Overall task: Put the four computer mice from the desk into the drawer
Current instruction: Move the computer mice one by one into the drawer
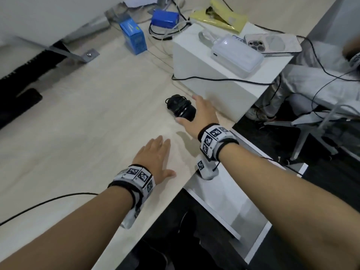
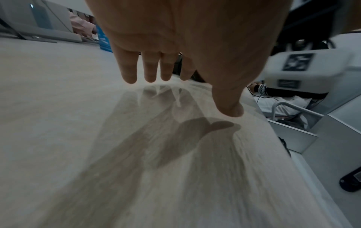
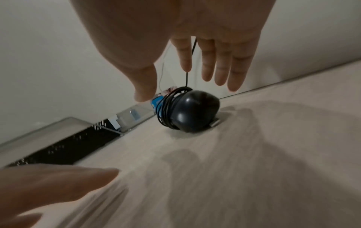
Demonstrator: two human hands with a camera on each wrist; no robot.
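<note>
A black computer mouse [image 1: 180, 107] [image 3: 193, 112] with its cable wound round it lies on the pale wooden desk [image 1: 87, 123], close to a white box. My right hand [image 1: 190, 110] [image 3: 181, 86] hovers over it with fingers spread, thumb on the near side, not clearly touching it. My left hand [image 1: 163, 156] [image 2: 192, 94] hangs flat and open just above the desk near its front edge, holding nothing. The white drawer [image 1: 229, 199] [image 2: 332, 138] stands open below the desk edge. A dark object [image 2: 351, 180] lies in it; I cannot tell what it is.
The white box [image 1: 204, 75] beside the mouse carries a power bank [image 1: 236, 55] and a phone [image 1: 272, 43]. Blue boxes [image 1: 134, 36] and cables lie at the back. A black device [image 1: 19, 102] sits at the far left. A seated person [image 1: 311, 78] is at the right.
</note>
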